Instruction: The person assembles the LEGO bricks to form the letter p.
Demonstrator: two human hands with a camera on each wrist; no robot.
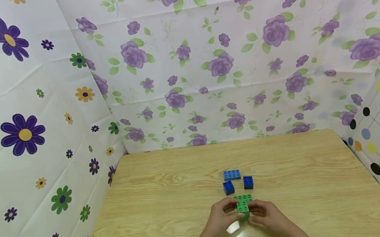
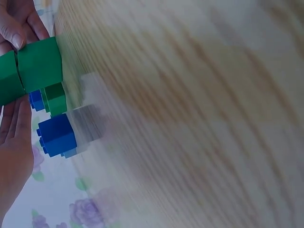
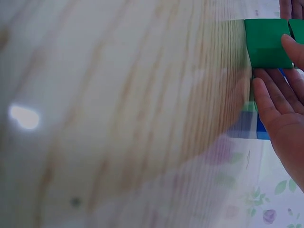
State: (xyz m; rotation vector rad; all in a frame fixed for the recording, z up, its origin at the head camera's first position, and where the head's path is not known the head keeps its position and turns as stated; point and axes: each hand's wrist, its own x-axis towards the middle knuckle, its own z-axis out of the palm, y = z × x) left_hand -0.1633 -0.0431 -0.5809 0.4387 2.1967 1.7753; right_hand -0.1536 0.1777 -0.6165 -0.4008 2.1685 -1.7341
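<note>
A green 2x2 toy brick (image 1: 242, 206) sits atop another green 2x2 brick (image 2: 40, 65), with a thin, slightly slanted seam between them. My left hand (image 1: 220, 218) holds the stack from the left, its thumb at the front near the seam. From the right, my right hand (image 1: 266, 212) holds it, the thumb against the lower brick in the right wrist view. Just behind lies a green 2x4 brick (image 1: 245, 197), partly hidden by the stack and fingers. Whether the two stacked bricks are fully pressed together I cannot tell.
Beyond the green bricks lie two dark blue 2x2 bricks, one on the left (image 1: 228, 187) and one on the right (image 1: 248, 182). A lighter blue 2x4 brick (image 1: 231, 174) is farther back. The wooden table (image 1: 157, 201) meets patterned cloth walls (image 1: 182, 115) behind and at both sides.
</note>
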